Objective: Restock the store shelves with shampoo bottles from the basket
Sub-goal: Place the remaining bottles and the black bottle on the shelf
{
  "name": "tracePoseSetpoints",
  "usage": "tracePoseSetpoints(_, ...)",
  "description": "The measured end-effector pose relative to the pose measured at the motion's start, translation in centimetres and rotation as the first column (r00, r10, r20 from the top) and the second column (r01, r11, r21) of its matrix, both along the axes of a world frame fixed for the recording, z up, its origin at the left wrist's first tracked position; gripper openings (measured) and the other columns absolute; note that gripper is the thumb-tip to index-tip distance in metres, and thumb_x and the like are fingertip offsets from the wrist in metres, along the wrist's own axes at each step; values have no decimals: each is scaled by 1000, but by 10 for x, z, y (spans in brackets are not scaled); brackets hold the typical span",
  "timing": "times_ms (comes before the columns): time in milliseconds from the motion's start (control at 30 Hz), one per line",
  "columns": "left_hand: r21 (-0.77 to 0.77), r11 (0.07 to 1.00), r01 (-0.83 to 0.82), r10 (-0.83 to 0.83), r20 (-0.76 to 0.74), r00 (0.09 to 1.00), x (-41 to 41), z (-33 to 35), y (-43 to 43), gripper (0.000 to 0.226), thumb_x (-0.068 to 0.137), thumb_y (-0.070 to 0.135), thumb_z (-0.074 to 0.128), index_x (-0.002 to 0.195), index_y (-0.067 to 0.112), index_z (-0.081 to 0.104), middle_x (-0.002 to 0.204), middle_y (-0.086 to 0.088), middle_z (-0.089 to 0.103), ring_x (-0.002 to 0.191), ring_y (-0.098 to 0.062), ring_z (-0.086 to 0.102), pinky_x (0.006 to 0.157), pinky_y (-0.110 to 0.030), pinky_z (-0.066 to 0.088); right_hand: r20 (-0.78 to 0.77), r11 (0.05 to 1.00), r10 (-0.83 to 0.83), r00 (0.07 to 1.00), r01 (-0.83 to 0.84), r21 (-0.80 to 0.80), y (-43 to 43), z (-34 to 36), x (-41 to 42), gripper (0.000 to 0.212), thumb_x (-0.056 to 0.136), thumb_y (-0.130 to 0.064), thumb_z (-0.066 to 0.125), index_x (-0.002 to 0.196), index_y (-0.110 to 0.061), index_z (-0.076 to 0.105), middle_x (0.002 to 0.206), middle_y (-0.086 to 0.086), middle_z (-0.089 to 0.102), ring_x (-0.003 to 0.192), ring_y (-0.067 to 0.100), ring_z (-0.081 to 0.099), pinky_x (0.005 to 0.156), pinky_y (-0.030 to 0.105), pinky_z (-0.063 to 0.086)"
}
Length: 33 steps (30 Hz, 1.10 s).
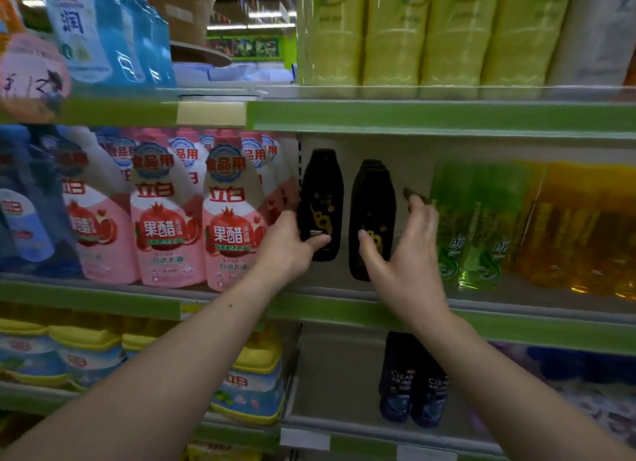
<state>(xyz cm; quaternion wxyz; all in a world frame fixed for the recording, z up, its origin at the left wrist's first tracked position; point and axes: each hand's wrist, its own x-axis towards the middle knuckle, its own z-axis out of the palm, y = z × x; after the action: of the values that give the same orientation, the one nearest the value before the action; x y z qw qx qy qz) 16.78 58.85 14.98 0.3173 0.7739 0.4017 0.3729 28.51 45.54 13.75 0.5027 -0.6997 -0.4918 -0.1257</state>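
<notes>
Left hand [292, 243] fingers clamp left bottle [321, 192]; right hand [409, 254] fingers apart beside right bottle [371, 199].

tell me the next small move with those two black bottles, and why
Probably close the right hand on the right black bottle and ease it back level with the left black bottle, which the left hand grips. The right one stands nearer the shelf edge, with a gap between them.

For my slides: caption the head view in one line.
On the middle shelf, left hand holds left black bottle, right hand open beside right black bottle.
</notes>
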Motion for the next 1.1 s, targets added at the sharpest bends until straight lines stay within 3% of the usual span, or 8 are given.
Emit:
tracePoseSetpoints(100,-52,999,5,-6,-32,999,18,-3,12,34,88,27,75,115,6,69,110,-8,72,106,-24,67,89,-31,52,-60,992,-36,998,28,-124,7,0,3,87,90,-38,70,151,-5,17,146,14,32,140,28,31,114,35,30)
tracePoseSetpoints(200,-96,995,-2,-6,-79,997,31,-7,17,32,90,24,71,118,8,69,112,-9,72,106,-26,66,78,-24,44,-234,979,-58,970,9,-205,17,-3,8,78,84,-42,76,136,-14,25,140,14,43,133,30,44,109,46,43)
tracePoseSetpoints(367,-117,993,-25,12,-109,994,40,-8,20,27,92,12,62,118,5,61,125,-13,65,116,-30,60,89,-27,45,-449,966,-24,893,-95,-240,20,-1,17,92,83,-38,79,147,-19,16,128,1,55,119,20,55,104,40,47)
tracePoseSetpoints(600,-106,992,62,-80,-170,982,36,-6,28,38,92,11,63,128,15,54,123,-12,65,114,-32,61,99,-39,50,-428,954,-65,902,-70,-293,21,0,14,56,84,-35,79,117,-21,36,113,-4,57,113,22,60,101,41,50)
tracePoseSetpoints(767,-97,992,76,-88,-127,988,33,-5,24,44,93,8,62,133,17,48,126,-11,63,119,-31,59,100,-36,48,-414,959,-46,909,-76,-272,19,0,15,73,82,-37,80,134,-16,33,124,1,59,117,22,59,102,41,49)
tracePoseSetpoints(900,-27,998,-60,57,-97,994,25,-3,0,38,97,12,59,133,5,51,136,-17,57,126,-34,54,101,-34,43,-349,974,-30,936,-51,-222,7,-4,14,87,84,-42,76,147,-13,24,138,8,55,127,24,54,101,35,46)
tracePoseSetpoints(1000,171,974,-148,147,19,989,15,-5,-27,30,100,20,56,125,2,53,129,-18,58,120,-34,55,92,-34,43,-301,988,-9,954,-37,-147,-8,-5,10,88,89,-46,69,155,-14,20,149,7,46,137,22,46,109,39,43)
tracePoseSetpoints(1100,250,961,-118,61,224,973,6,-11,-50,22,102,30,53,113,13,60,106,-3,67,98,-16,64,82,-30,49,-268,999,45,962,-48,-6,-30,-4,7,61,95,-44,61,146,-19,37,136,1,56,121,14,57,98,37,50)
